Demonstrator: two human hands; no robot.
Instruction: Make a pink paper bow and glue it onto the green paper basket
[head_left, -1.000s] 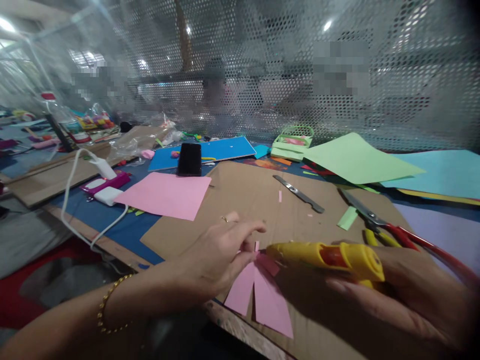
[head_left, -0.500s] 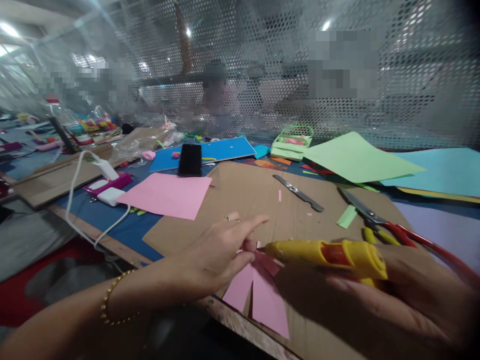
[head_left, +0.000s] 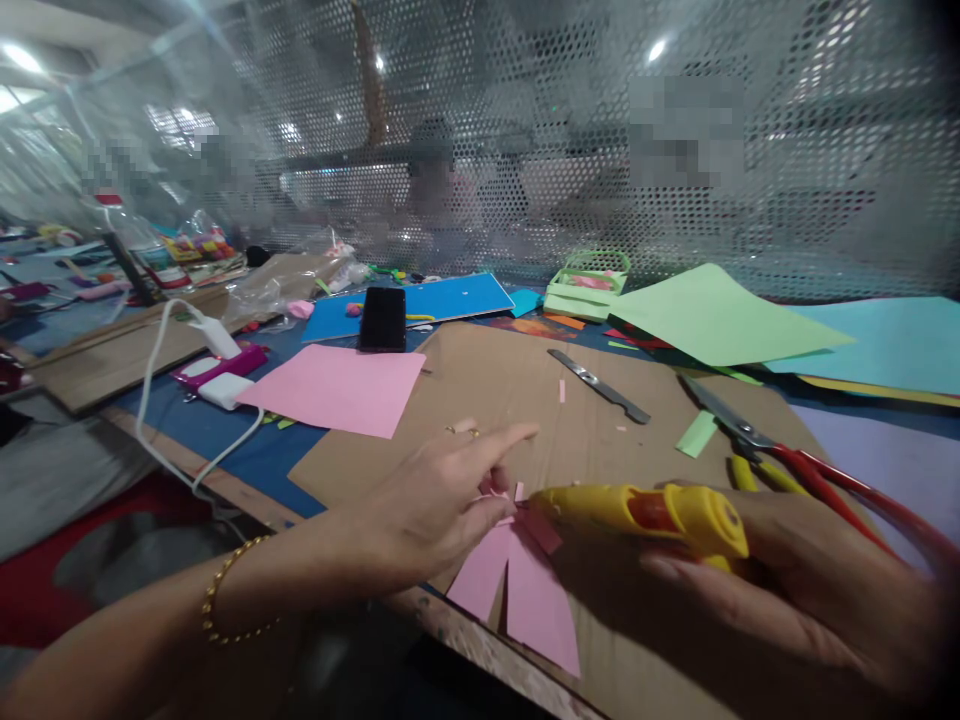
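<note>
My left hand (head_left: 442,500) is pinched at the top of a pink paper piece (head_left: 541,610), between thumb and fingers. The piece spreads into two tails like a bow, near the front edge of the cardboard. A small folded pink strip sticks up at the pinch. My right hand (head_left: 802,590) is wrapped round a yellow glue gun (head_left: 622,508). Its dark nozzle points left, at the pinch beside my left thumb. Whether the tip touches the paper I cannot tell. Part of the paper's top is hidden by my left fingers.
A cardboard sheet (head_left: 480,390) lies under the work. On it are a metal blade (head_left: 598,386) and red-handled scissors (head_left: 757,437). Around stand a pink sheet (head_left: 337,390), a phone (head_left: 382,320), a purple power strip (head_left: 217,370), a green paper basket (head_left: 585,290) and coloured sheets (head_left: 727,315).
The glue gun has shifted slightly left, with its nozzle still at the pinch. My left thumb has moved slightly to the right on the pink paper.
</note>
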